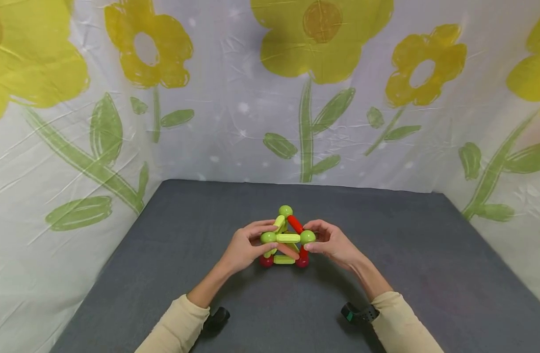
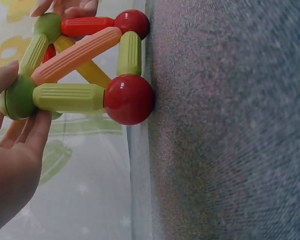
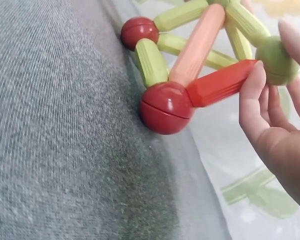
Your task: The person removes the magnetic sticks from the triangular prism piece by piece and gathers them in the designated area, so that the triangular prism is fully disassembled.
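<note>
A frame of ribbed magnetic rods and balls stands on the dark table. My left hand [image 1: 246, 246] pinches its left green ball [image 2: 21, 97] between thumb and fingers. At the other end of a yellow-green rod [image 1: 288, 238], my right hand [image 1: 335, 243] holds the right green ball [image 3: 277, 61], fingertips also at a red rod [image 3: 225, 84]. Two red balls [image 2: 129, 100] [image 3: 167, 108] form the near lower corners, joined by a short yellow-green rod [image 1: 284, 260]. A salmon rod [image 3: 199, 45] slants across that face. Another green ball [image 1: 285, 211] tops the far side. The frame's rear is partly hidden.
The dark cloth-covered table [image 1: 164, 274] spreads around the hands. A white curtain [image 1: 225, 122] printed with yellow flowers rises behind and at both sides. Black wrist straps [image 1: 360, 312] hang under the sleeves, close to the tabletop.
</note>
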Demonstrator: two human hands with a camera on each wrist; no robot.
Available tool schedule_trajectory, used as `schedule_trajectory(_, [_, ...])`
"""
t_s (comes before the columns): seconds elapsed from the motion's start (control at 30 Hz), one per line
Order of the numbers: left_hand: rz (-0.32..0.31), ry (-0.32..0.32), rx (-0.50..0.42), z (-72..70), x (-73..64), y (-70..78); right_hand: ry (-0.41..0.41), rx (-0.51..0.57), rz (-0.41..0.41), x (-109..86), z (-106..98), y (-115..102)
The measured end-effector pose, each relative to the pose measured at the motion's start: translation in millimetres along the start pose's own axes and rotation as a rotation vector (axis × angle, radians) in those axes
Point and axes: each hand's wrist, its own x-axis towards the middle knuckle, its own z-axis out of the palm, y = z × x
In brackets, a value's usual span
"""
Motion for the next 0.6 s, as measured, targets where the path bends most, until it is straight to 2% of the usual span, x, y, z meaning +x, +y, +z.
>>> schedule_trajectory(0.2, [0.003,0.003,0.003,-0.8,-0.5,0.8,0.04,-0.15,-0.063,-2.1,4.7,-5.8])
schedule_trajectory(0.6, [0.006,-0.003,0.008,-1.3,-0.5,-0.5,0.069,-0.171,-0.053,-2.4,4.8,-2.6])
